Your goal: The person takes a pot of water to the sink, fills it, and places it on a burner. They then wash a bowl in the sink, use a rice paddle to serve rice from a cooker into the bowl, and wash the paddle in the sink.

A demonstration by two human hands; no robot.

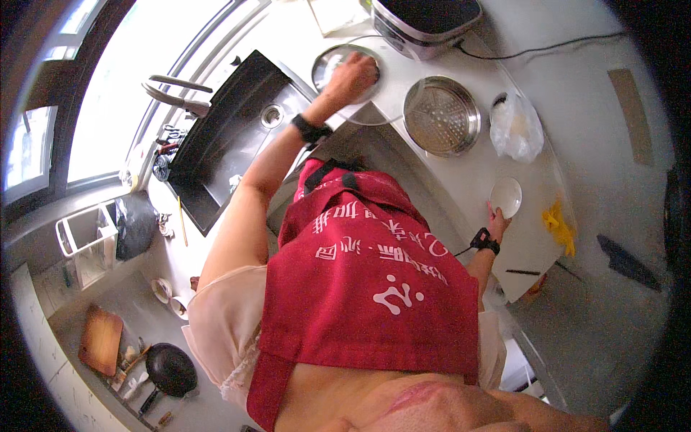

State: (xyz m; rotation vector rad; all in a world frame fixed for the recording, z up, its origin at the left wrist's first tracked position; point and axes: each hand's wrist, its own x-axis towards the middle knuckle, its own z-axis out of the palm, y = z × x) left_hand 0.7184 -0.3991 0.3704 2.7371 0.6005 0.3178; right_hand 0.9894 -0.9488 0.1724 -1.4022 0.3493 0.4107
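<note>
My left hand [353, 75] is closed at the middle of a clear round lid [390, 110], seemingly on its knob, which the fingers hide. Under the lid and hand is a shiny round metal vessel [323, 67] by the sink corner. The lid's rim overlaps the edge of a steel steamer tray [440, 119] with a perforated base. Over to the right, my right hand [499, 218] grips the near rim of a small white dish [507, 195], which looks empty. Both wrists wear black bands.
A black sink [237, 135] with a grey tap [178, 97] lies left. A knotted plastic bag [516, 127] and a yellow cloth-like item [559, 224] sit right. An appliance [426, 21] with a black cord [540, 48] stands at the back. A wok [171, 370] lies lower left.
</note>
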